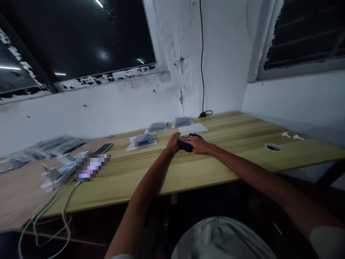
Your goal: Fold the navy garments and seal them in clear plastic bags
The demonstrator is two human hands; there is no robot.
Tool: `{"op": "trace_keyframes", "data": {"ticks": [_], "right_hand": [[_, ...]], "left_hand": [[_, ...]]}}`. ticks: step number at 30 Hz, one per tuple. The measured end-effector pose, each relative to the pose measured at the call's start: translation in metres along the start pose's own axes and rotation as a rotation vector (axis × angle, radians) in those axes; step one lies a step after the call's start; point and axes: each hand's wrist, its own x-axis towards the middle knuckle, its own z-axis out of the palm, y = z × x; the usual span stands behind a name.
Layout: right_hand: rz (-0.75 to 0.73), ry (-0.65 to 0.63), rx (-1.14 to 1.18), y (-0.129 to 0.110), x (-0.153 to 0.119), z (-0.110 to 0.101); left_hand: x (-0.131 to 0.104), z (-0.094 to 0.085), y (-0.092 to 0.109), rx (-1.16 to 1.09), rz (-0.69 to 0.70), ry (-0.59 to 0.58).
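Note:
A bunched dark blue cloth [185, 145] lies on the wooden table between my two hands. My left hand [173, 143] grips its left side, with the fingers pointing up and away from me. From the right, my right hand [198, 144] is over the cloth, its fingers bent down onto the fabric. Parts of the cloth are hidden under the hands. Just behind it lies a flat white bag or sheet [193, 129]. Frosted packets with dark contents rest nearby: one at the back [182, 122], another beside it [156, 127], and a nearer one [142, 141].
On the left are a power strip [61, 174] with trailing cables, a dark phone [103, 148], a blurred-out screen [91, 168] and a pile of grey packets [45, 149]. To the right, the table has a round cable hole [273, 147] and small white objects [292, 135]. A black cable [202, 64] hangs down the wall.

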Motion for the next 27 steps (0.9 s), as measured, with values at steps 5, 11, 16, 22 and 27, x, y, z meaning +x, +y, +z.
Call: {"op": "trace_keyframes", "data": {"ticks": [5,11,16,22,27], "right_hand": [[0.041,0.072,0.150,0.011,-0.002,0.000],[0.671,0.537,0.572,0.037,0.003,-0.018],[0.925,0.930,1.002,0.065,-0.003,-0.034],[0.785,0.953,1.005,0.068,-0.008,-0.032],[0.265,0.901,0.439,0.021,-0.007,-0.032]], "left_hand": [[0.020,0.012,-0.006,0.077,0.037,-0.253],[0.006,0.000,0.021,0.220,0.016,-0.220],[-0.031,-0.018,0.039,0.307,0.032,-0.186],[-0.042,-0.038,0.030,0.253,0.053,-0.174],[-0.037,-0.042,0.024,0.264,0.028,-0.169]]}}
